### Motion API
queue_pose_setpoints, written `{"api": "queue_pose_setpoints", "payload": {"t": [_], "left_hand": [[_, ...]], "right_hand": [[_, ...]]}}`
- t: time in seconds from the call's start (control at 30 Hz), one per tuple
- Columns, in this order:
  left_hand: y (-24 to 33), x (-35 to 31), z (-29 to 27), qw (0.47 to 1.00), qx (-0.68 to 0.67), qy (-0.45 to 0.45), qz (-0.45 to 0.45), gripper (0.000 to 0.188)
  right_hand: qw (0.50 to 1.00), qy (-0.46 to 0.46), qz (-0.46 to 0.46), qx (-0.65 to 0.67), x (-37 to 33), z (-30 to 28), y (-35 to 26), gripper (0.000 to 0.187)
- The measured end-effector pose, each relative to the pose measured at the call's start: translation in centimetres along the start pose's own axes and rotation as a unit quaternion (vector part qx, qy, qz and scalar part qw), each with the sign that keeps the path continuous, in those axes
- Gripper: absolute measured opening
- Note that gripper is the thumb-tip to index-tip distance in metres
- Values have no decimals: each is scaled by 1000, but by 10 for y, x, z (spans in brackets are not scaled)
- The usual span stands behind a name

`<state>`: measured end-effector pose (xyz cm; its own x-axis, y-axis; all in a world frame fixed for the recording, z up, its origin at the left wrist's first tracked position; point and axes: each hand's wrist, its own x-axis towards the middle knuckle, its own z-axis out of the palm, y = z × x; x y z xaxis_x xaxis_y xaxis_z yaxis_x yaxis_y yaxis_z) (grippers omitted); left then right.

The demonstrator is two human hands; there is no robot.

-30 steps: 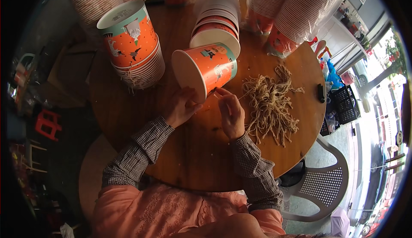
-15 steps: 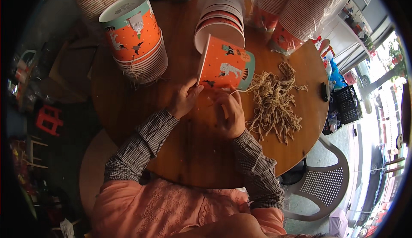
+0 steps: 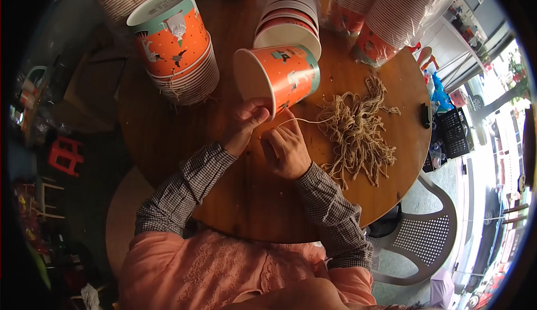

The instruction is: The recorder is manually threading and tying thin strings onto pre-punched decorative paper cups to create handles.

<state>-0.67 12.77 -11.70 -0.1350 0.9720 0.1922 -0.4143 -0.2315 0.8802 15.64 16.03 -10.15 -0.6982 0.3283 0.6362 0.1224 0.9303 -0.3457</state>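
My left hand point(image 3: 246, 121) grips the rim of an orange paper bucket point(image 3: 278, 76) that lies tilted on its side, its open mouth turned to the left. My right hand point(image 3: 287, 149) pinches one pale string point(image 3: 302, 121) just below the bucket; the string runs right to a heap of tan cords point(image 3: 358, 131) on the round wooden table point(image 3: 184, 142).
A stack of orange buckets point(image 3: 178, 47) stands at the table's left. A nested white-rimmed stack point(image 3: 289, 16) lies behind the held bucket. Bagged cup stacks point(image 3: 391, 13) fill the back right. A small black object point(image 3: 426, 115) sits near the right edge. A white plastic chair point(image 3: 428, 243) stands lower right.
The bucket has turned in my hands: half a second ago its side faced up, now its open mouth faces left. My right hand has drawn a string out from the heap.
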Motion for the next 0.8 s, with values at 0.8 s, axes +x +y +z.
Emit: {"api": "queue_pose_setpoints", "payload": {"t": [0.8], "left_hand": [[-5,36,12,973,220,-34,59,29]], "right_hand": [[1000,26,-12,10,7,-4,7,13]]}}
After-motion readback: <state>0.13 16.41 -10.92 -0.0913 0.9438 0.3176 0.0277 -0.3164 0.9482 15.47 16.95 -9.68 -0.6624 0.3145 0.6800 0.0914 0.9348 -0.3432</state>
